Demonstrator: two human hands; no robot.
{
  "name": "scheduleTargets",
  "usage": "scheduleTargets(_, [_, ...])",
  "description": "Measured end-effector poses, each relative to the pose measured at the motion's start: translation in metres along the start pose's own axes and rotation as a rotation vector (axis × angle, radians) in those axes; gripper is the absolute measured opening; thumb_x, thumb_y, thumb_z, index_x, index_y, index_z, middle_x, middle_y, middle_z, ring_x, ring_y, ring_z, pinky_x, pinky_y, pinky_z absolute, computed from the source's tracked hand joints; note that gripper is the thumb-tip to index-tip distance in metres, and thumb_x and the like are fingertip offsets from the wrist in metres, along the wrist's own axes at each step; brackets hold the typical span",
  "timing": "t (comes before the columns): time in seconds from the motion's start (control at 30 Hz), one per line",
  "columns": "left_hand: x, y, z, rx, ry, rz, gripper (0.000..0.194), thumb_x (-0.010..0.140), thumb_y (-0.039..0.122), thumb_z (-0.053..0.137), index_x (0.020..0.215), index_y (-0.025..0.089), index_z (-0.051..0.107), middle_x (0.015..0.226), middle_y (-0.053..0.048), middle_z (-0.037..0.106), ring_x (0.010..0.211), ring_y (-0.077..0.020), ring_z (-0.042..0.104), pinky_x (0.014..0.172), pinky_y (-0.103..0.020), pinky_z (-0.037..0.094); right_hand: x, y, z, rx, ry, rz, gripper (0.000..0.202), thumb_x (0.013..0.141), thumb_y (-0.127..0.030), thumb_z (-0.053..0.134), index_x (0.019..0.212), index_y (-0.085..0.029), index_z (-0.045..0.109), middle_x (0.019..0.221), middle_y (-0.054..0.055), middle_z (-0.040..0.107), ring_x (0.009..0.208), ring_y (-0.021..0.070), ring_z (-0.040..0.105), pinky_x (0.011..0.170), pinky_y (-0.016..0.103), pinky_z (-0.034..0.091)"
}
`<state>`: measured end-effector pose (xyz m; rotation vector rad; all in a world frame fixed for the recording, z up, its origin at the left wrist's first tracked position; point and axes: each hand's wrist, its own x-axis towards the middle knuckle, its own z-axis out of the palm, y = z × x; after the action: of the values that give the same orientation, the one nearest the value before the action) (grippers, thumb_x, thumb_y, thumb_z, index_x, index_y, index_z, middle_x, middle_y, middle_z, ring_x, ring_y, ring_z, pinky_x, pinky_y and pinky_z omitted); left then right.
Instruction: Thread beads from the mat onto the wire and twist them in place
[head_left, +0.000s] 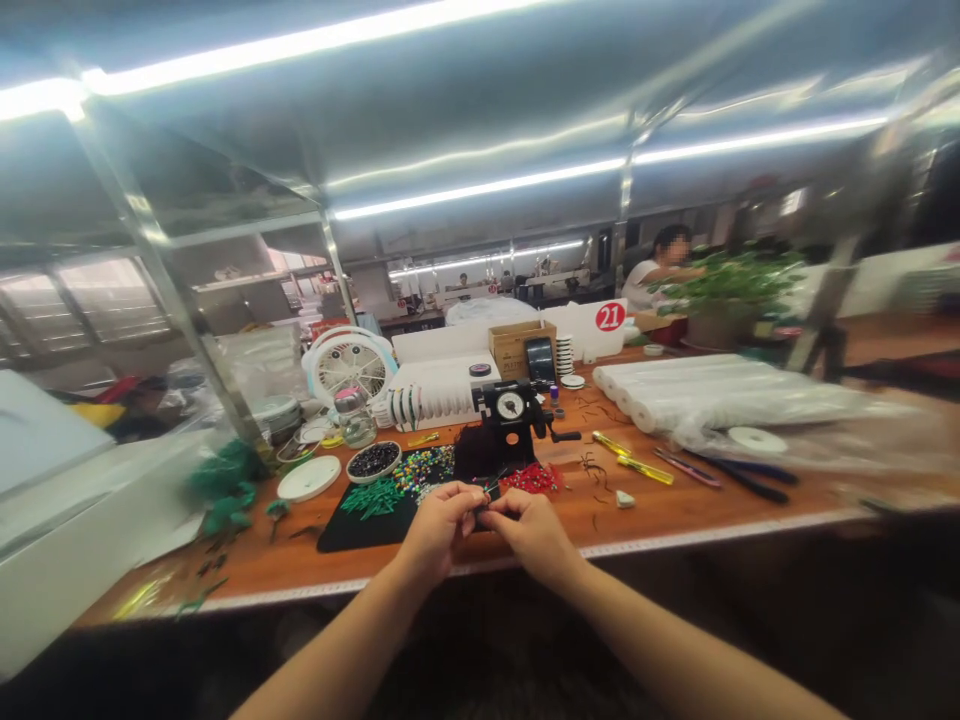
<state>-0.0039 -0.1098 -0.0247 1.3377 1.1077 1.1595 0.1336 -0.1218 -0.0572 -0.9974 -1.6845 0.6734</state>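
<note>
My left hand (448,517) and my right hand (531,525) meet over the front of the bench, fingertips pinched together. A small dark piece shows between them, too small and covered to name. Just beyond lies a black mat (341,528) bearing green thin pieces (373,497), multicoloured beads (426,468) and a round dish of black beads (373,461). Red small pieces (536,478) are heaped past my right hand. Behind my hands stands a black hand-cranked device (513,420) with a round dial, its crank pointing right.
Left are a white round lid (308,478), a glass jar (355,418) and a fan (351,370). White rolls (675,385), pliers (750,475) and yellow-handled tools (645,470) lie right. A cardboard box (517,343) stands behind. Another person (660,270) sits beyond a plant (731,285).
</note>
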Motion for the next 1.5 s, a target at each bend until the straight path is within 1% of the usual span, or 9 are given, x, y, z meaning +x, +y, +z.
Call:
scheduleTargets(0.1, [-0.004, 0.004, -0.002, 0.092, -0.017, 0.051, 0.017, 0.065, 0.032, 0.066, 0.066, 0.015, 0.061, 0.045, 0.004, 0.047, 0.039, -0.0085, 0.035, 0.039, -0.02, 0.025, -0.002, 0.001, -0.003, -0.269, 0.103, -0.246, 0.019, 0.083, -0.017, 0.049, 0.073, -0.017, 0.065, 0.076, 0.007, 0.059, 0.074, 0.0186, 0.054, 0.067, 0.029, 0.044])
scheduleTargets(0.23, [-0.007, 0.011, -0.006, 0.551, -0.043, 0.48, 0.012, 0.079, 0.024, 0.055, 0.072, 0.019, 0.063, 0.075, -0.004, 0.061, 0.072, -0.0175, 0.056, 0.067, -0.028, 0.044, 0.011, -0.003, -0.017, -0.467, 0.005, -0.549, 0.025, 0.084, -0.008, 0.041, 0.093, -0.017, 0.062, 0.103, 0.012, 0.053, 0.095, 0.0211, 0.051, 0.081, 0.033, 0.044])
scheduleTargets(0.53, [-0.004, 0.0, -0.007, 1.24, 0.002, 0.871, 0.023, 0.086, 0.014, 0.038, 0.091, 0.019, 0.06, 0.103, -0.011, 0.057, 0.071, -0.0168, 0.058, 0.064, -0.028, 0.046, 0.066, -0.011, -0.025, -0.132, -0.236, -0.005, 0.013, 0.076, -0.007, 0.052, 0.068, -0.015, 0.06, 0.063, -0.001, 0.056, 0.052, 0.0095, 0.054, 0.05, 0.02, 0.041])
scheduleTargets(0.67, [-0.002, 0.002, -0.003, 0.914, -0.087, 0.779, 0.02, 0.085, 0.016, 0.042, 0.083, 0.02, 0.061, 0.1, -0.008, 0.061, 0.084, -0.019, 0.058, 0.074, -0.029, 0.044, 0.065, -0.005, -0.027, -0.11, -0.224, 0.032, 0.014, 0.074, -0.006, 0.053, 0.065, -0.014, 0.061, 0.059, -0.001, 0.058, 0.051, 0.0105, 0.055, 0.05, 0.02, 0.042])
scheduleTargets(0.9, [0.003, 0.002, -0.003, -0.001, 0.014, -0.011, 0.018, 0.065, 0.032, 0.063, 0.065, 0.015, 0.057, 0.042, 0.006, 0.04, 0.035, -0.0072, 0.029, 0.038, -0.021, 0.017, 0.025, -0.005, -0.017, -0.095, 0.101, 0.062, 0.015, 0.073, -0.03, 0.065, 0.067, -0.016, 0.064, 0.069, 0.003, 0.06, 0.063, 0.0155, 0.054, 0.061, 0.027, 0.042])
scheduleTargets(1.03, [0.001, 0.002, -0.003, -0.064, 0.006, -0.02, 0.022, 0.06, 0.034, 0.066, 0.063, 0.014, 0.056, 0.047, 0.004, 0.046, 0.035, -0.0052, 0.028, 0.039, -0.021, 0.015, 0.008, -0.003, -0.001, 0.046, -0.036, 0.151, 0.01, 0.073, -0.021, 0.064, 0.064, -0.016, 0.065, 0.064, 0.002, 0.062, 0.064, 0.0156, 0.057, 0.061, 0.025, 0.044])
scheduleTargets(1.17, [0.0, 0.003, -0.005, -0.034, -0.013, -0.016, 0.024, 0.059, 0.036, 0.069, 0.063, 0.015, 0.058, 0.043, 0.004, 0.046, 0.034, -0.0063, 0.029, 0.037, -0.021, 0.016, 0.003, -0.002, -0.004, -0.307, 0.105, -0.214, 0.016, 0.081, -0.015, 0.053, 0.069, -0.016, 0.063, 0.075, 0.006, 0.058, 0.073, 0.0177, 0.054, 0.067, 0.028, 0.045])
scheduleTargets(1.33, [-0.005, 0.011, -0.009, 0.344, -0.045, 0.229, 0.017, 0.072, 0.034, 0.062, 0.069, 0.017, 0.063, 0.049, 0.001, 0.052, 0.045, -0.0133, 0.046, 0.045, -0.024, 0.035, 0.011, 0.0, -0.016, -0.574, -0.034, -0.634, 0.027, 0.084, -0.007, 0.041, 0.1, -0.018, 0.06, 0.102, 0.011, 0.054, 0.099, 0.0209, 0.05, 0.082, 0.031, 0.045])
scheduleTargets(1.5, [-0.006, 0.014, -0.007, 0.674, -0.088, 0.614, 0.018, 0.084, 0.02, 0.046, 0.076, 0.02, 0.063, 0.086, -0.005, 0.058, 0.082, -0.0188, 0.055, 0.076, -0.033, 0.045, 0.035, -0.007, -0.018, -0.453, -0.126, -0.34, 0.022, 0.079, -0.006, 0.045, 0.091, -0.018, 0.059, 0.098, 0.008, 0.049, 0.074, 0.0141, 0.054, 0.066, 0.026, 0.046])
